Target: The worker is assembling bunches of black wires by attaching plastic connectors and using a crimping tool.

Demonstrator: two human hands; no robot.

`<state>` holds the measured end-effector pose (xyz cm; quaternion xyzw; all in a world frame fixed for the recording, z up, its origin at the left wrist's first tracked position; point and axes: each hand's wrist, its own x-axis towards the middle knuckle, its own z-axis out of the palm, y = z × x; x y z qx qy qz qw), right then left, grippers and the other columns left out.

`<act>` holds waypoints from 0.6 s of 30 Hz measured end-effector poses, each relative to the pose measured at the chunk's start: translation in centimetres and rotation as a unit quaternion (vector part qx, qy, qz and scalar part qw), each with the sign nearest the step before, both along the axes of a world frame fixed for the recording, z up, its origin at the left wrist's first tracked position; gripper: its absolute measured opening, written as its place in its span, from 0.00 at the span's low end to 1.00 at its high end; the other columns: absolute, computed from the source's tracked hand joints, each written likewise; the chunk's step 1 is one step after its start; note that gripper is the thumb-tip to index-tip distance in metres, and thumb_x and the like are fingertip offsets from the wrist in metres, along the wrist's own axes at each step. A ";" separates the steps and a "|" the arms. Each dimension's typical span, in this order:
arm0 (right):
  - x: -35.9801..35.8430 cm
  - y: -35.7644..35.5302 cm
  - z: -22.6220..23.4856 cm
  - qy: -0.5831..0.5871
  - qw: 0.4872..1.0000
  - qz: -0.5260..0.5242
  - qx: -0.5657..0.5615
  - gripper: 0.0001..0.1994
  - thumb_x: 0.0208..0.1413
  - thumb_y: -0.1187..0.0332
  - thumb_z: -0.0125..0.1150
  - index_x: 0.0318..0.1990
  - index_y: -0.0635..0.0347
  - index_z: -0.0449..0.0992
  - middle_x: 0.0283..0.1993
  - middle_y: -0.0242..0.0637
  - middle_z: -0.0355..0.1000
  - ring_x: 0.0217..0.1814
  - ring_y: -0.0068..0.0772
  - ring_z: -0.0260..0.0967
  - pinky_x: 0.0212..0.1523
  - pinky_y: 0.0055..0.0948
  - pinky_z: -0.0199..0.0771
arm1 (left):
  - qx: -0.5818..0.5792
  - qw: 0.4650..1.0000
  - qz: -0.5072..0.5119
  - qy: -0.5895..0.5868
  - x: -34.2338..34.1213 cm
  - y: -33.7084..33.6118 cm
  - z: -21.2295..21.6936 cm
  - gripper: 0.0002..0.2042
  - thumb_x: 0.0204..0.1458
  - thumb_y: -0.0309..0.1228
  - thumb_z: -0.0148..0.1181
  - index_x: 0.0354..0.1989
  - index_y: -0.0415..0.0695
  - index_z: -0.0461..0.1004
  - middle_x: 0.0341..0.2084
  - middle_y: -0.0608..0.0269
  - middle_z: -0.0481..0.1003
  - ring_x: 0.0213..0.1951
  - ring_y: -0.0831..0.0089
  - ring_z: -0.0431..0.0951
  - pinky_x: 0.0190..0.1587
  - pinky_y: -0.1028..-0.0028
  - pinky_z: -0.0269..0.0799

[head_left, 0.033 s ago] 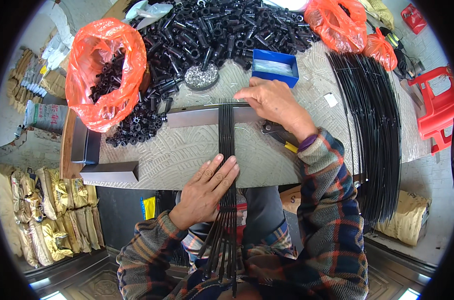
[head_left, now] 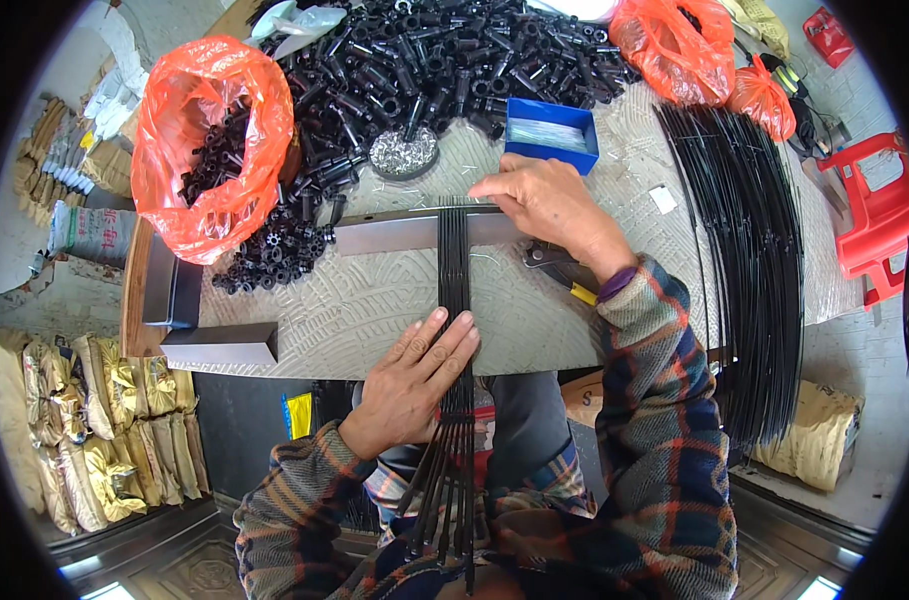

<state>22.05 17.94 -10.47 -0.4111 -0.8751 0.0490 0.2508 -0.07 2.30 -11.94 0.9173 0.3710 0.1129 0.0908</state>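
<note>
A row of thin black rods [head_left: 454, 270] lies side by side over the table's front edge, far ends resting on a grey metal bar [head_left: 389, 236]. Their near ends fan out over my lap. My left hand [head_left: 414, 385] presses flat on the rods, its fingers stretched and close together. Just right of the rods' far tips is my right hand [head_left: 554, 205], with thumb and forefinger pinched. What it pinches, if anything, is too small to make out. Behind that hand stands a blue open box [head_left: 588, 150] of thin pale strands. A round dish [head_left: 404, 172] of small silvery pieces sits to its left.
Black tubular parts [head_left: 454, 60] are heaped at the back. An orange bag [head_left: 159, 190] of black parts stands left, near metal channels [head_left: 219, 345]. Dark-handled pliers [head_left: 564, 268] lie by my right wrist. More black rods [head_left: 744, 250] overhang the right side. A red stool [head_left: 869, 200] stands beyond.
</note>
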 end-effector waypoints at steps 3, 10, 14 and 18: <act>0.1 -0.2 0.2 0.011 1.000 0.003 -0.010 0.08 0.48 0.71 0.56 0.34 0.46 0.79 0.26 0.34 0.68 0.27 0.41 0.70 0.26 0.36 0.68 | -0.002 1.000 0.000 0.003 0.1 0.0 0.2 0.40 0.40 0.58 0.56 0.59 0.42 0.60 0.61 0.58 0.56 0.63 0.57 0.53 0.62 0.63 0.51; -0.3 -0.4 0.1 0.014 1.000 0.007 0.004 0.09 0.47 0.73 0.56 0.34 0.46 0.79 0.26 0.33 0.68 0.27 0.40 0.70 0.25 0.36 0.67 | -0.009 1.000 0.004 -0.012 0.0 -0.1 0.1 0.39 0.39 0.56 0.57 0.57 0.41 0.61 0.60 0.56 0.57 0.63 0.56 0.53 0.61 0.62 0.51; 0.2 0.0 0.2 0.013 1.000 0.019 0.014 0.09 0.46 0.73 0.56 0.34 0.46 0.79 0.26 0.32 0.68 0.26 0.40 0.70 0.25 0.36 0.67 | -0.007 1.000 0.005 -0.007 0.2 0.0 0.1 0.40 0.40 0.58 0.56 0.58 0.42 0.60 0.61 0.59 0.56 0.63 0.58 0.53 0.62 0.63 0.51; -0.5 -0.3 0.5 -0.022 0.999 0.006 0.029 0.08 0.46 0.73 0.56 0.33 0.47 0.79 0.26 0.32 0.69 0.27 0.40 0.70 0.25 0.36 0.67 | -0.019 1.000 0.008 -0.009 0.0 0.0 0.2 0.40 0.39 0.57 0.57 0.59 0.42 0.60 0.61 0.59 0.56 0.63 0.58 0.53 0.62 0.64 0.50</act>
